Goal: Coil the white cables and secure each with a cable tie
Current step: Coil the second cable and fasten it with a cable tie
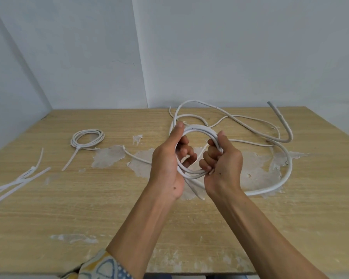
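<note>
I hold a coil of white cable above the middle of the wooden table. My left hand grips the coil's left side, thumb up along it. My right hand grips the right side, fingers curled round the loops. A loose tail of this cable trails left on the table. A finished coil bound with a cable tie lies at the back left. Several loose white cable ties lie at the left edge. A thicker uncoiled white cable loops over the table's right part.
A thinner loose white cable snakes along the back of the table behind my hands. The tabletop veneer is peeled in pale patches around the centre. White walls stand close behind the table. A patterned cloth shows at the near edge.
</note>
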